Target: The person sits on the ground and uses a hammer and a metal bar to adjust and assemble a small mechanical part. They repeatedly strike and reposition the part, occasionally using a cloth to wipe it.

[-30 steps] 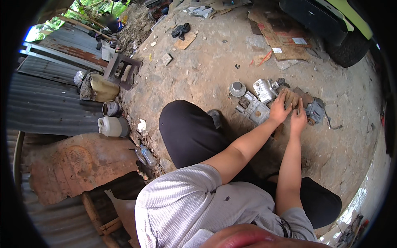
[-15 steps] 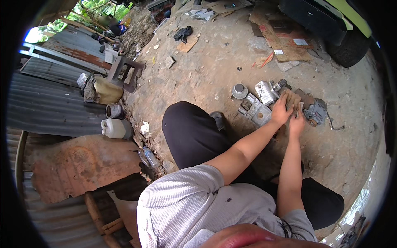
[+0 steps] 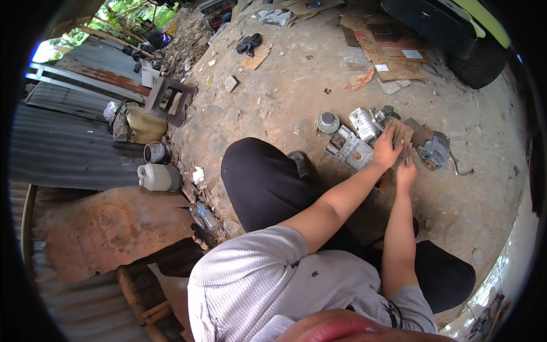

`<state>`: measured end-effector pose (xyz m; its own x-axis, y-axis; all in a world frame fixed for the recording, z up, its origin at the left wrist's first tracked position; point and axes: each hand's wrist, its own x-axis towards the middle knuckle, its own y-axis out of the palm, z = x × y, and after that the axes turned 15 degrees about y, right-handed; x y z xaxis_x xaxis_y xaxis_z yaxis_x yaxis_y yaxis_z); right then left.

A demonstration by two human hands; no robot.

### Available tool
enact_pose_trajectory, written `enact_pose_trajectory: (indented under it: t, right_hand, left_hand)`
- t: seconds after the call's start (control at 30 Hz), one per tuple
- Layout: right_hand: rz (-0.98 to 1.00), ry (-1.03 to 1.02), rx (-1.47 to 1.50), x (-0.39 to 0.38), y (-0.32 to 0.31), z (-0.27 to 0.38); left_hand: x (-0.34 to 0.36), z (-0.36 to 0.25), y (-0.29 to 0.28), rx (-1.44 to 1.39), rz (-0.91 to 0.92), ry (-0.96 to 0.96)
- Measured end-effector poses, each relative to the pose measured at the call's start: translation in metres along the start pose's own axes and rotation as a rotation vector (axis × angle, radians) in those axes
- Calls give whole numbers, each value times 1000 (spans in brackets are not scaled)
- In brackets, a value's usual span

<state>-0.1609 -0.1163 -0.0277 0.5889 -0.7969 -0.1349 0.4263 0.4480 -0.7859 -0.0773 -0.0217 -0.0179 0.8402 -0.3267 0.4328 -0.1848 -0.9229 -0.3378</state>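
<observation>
Both my hands are on a brown piece that looks like folded cardboard, low over the ground in front of me. My left hand grips its left side. At its lower edge my right hand is closed, with the fingertips partly hidden. Just right of the piece lies a grey alternator with a short cable. Left of my hands are a silver cylindrical metal part, a flat silver casting with holes and a round metal part.
Flattened cardboard and a vehicle tyre are at the far right. A black plastic bag lies farther back. Along the left stand a white jug, a hollow block, plastic bottles and rusty metal sheeting.
My fingers have shifted slightly on the brown piece, and more of its upper face shows. The right hand sits a little lower. The metal parts around it stay where they were.
</observation>
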Motion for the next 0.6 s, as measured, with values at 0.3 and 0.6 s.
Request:
enact_pose_trajectory:
  t: [0.3, 0.6]
  right_hand:
    - [40, -177, 287, 6, -17, 36]
    - [41, 107, 263, 3, 5, -9]
  left_hand:
    - [-10, 7, -4, -2, 19, -39]
    - [-1, 4, 1, -7, 6, -11]
